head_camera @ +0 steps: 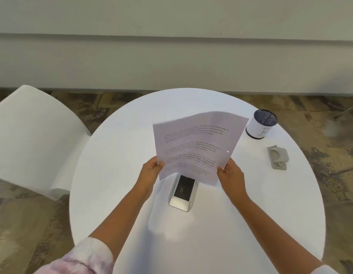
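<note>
I hold a printed sheet of paper (195, 143) up above the round white table (116, 155), tilted a little to the right. My left hand (151, 171) pinches its lower left edge and my right hand (230, 175) pinches its lower right corner. A small punched hole shows near the sheet's right edge. Below the sheet's bottom edge stands a silver box-shaped device with a black slotted top (184, 191), partly hidden by the paper.
A dark mesh pen cup with a white label (261, 124) stands at the table's far right. A grey hole punch (277, 157) lies nearer, by the right edge. A white chair (31, 135) stands left of the table. A grey wall runs behind.
</note>
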`<action>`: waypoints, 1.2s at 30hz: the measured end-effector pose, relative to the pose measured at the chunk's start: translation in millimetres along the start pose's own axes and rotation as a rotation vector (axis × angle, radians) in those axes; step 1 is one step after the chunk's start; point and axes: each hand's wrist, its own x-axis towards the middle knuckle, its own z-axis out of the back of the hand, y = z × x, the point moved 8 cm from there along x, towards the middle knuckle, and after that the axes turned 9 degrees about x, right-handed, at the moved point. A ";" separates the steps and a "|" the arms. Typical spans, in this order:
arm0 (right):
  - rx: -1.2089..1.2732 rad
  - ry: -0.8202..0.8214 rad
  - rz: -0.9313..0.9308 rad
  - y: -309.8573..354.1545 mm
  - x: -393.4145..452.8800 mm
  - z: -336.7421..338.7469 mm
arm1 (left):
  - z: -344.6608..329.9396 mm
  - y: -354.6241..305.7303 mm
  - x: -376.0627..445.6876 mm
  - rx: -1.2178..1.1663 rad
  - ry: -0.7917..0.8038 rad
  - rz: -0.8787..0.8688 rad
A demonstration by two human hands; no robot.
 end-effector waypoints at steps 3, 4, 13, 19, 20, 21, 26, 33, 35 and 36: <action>-0.025 -0.018 0.018 1.2 -0.5 -2.5 | 0.2 -2.6 2.8 0.023 0.041 0.000; -0.020 -0.033 0.027 2.1 -0.3 -2.5 | 0.0 -4.6 3.8 0.026 0.056 -0.005; -0.078 -0.018 -0.061 -25.4 -3.4 -15.8 | 3.5 6.2 12.5 0.019 0.138 0.016; -0.130 0.022 -0.159 -49.9 -5.4 -30.8 | -1.9 35.0 17.3 0.161 0.178 0.054; -0.151 0.014 -0.159 -50.8 -2.8 -31.9 | 0.4 36.9 19.0 0.179 0.151 0.052; -0.175 0.006 -0.156 -50.5 0.2 -32.8 | 5.0 38.2 21.2 0.183 0.111 0.051; -0.215 0.030 -0.123 -42.5 18.3 -48.0 | 44.8 46.2 37.6 0.127 -0.188 0.103; -0.244 0.185 -0.140 -34.8 52.0 -105.5 | 94.0 65.6 68.2 0.132 -0.386 0.166; -0.225 0.185 -0.134 -32.2 62.1 -120.1 | 109.6 70.0 82.2 0.161 -0.412 0.184; -0.212 0.189 -0.138 -32.2 66.2 -127.6 | 117.4 71.1 89.2 0.182 -0.429 0.193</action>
